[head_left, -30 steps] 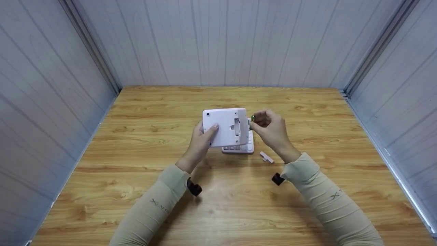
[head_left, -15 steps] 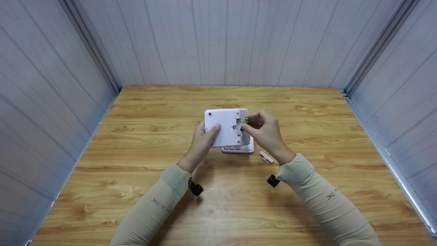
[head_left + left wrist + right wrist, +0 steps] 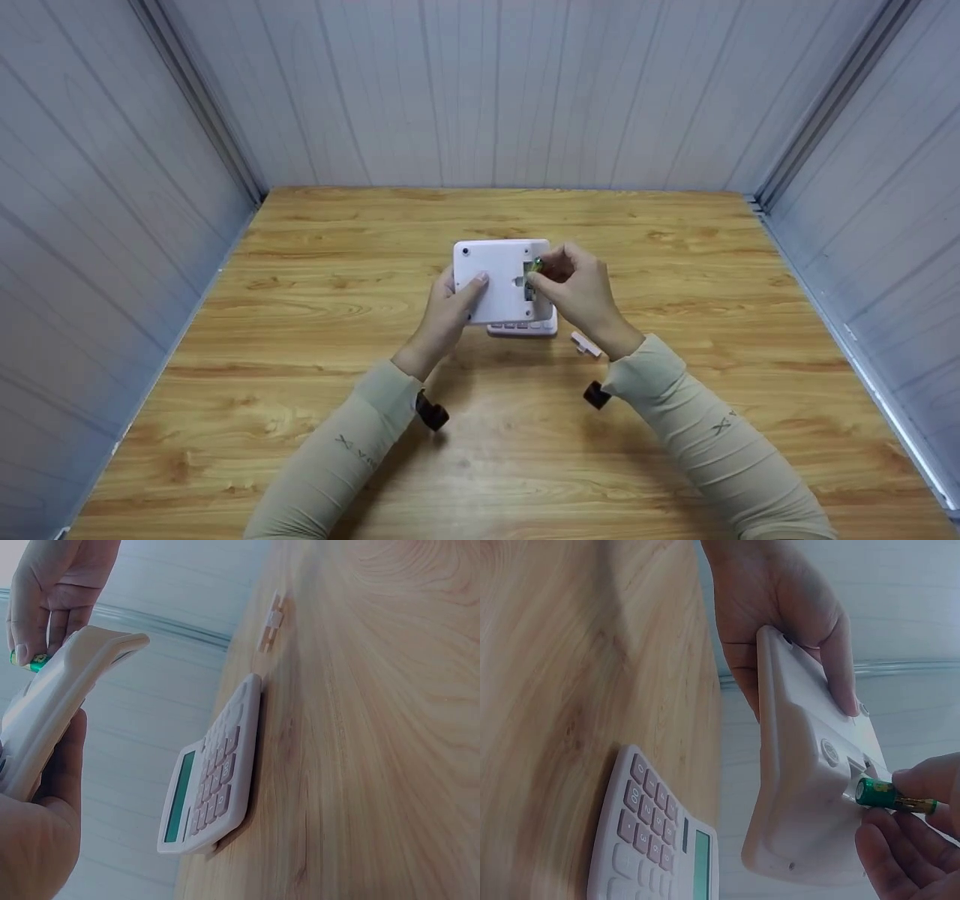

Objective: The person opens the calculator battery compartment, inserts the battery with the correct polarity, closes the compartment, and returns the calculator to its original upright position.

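Held off the table, a white calculator (image 3: pixel 501 259) has its back turned up, its keys hidden. My left hand (image 3: pixel 446 307) grips its left side, thumb across the back. On its right part an uncovered battery slot (image 3: pixel 528 294) shows. Between thumb and fingers my right hand (image 3: pixel 583 292) pinches a green and gold battery (image 3: pixel 889 796), tilted at the slot's edge. Whether the battery's end touches inside cannot be told. A second calculator (image 3: pixel 217 772) lies keys up on the table below, partly covered in the head view.
A small white battery cover (image 3: pixel 585 344) lies on the wooden table (image 3: pixel 360 240), right of the lower calculator. White panelled walls (image 3: pixel 480 97) stand behind and at both sides. A black wrist camera (image 3: pixel 432 412) hangs at the left cuff.
My right hand has moved left with the battery, from beside the held calculator to its slot. The left hand has shifted the calculator slightly right.
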The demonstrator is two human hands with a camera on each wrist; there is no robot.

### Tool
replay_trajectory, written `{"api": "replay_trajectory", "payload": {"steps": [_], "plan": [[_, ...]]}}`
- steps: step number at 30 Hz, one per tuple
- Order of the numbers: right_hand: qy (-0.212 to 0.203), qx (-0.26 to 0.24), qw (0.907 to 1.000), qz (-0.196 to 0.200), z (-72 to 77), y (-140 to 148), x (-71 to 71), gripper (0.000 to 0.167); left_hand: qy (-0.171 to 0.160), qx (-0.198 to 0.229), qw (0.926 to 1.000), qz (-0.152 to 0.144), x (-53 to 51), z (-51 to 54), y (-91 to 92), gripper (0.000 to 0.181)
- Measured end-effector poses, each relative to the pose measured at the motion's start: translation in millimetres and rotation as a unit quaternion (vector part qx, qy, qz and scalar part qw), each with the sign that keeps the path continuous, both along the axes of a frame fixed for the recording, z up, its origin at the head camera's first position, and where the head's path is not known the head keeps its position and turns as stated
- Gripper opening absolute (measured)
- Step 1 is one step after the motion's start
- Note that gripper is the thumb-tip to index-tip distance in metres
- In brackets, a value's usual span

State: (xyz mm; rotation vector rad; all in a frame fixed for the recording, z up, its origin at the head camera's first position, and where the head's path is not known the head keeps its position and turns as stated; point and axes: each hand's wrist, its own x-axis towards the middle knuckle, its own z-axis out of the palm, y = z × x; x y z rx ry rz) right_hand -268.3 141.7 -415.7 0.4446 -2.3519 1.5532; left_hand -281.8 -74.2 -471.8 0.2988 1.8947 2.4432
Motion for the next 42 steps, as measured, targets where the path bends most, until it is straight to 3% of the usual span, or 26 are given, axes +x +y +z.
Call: {"api": "replay_trajectory", "payload": {"steps": [11,21,27,32,35,42], "plan": [[-0.014,0.014,0.9998,0.003,-2.0,-1,-1.2,0.012,0.0,-0.009,1.0,0.0,-0.6,-1.1,-0.8,0.04],[-0.03,-0.017,0.9993,-0.016,-4.2,-2,-6.6,0.011,-0.002,-0.007,1.0,0.0,1.6,0.4,-0.1,0.042],[-0.093,-0.024,0.9946,-0.041,-0.7,0,-9.4,0.017,0.005,-0.012,0.9999,-0.003,2.1,-1.8,-0.6,0.042],[-0.168,0.001,0.9842,-0.057,-1.9,4,-12.8,0.045,0.005,-0.016,0.9998,0.004,1.9,-3.0,-0.8,0.042],[-0.212,-0.007,0.9762,-0.044,-4.2,6,-14.9,0.056,0.001,-0.013,0.9999,0.008,1.5,-3.3,-0.3,0.042],[-0.255,-0.062,0.9647,-0.026,-7.4,4,-17.4,0.053,0.0,-0.011,0.9999,0.009,1.5,-4.0,1.1,0.042]]}}
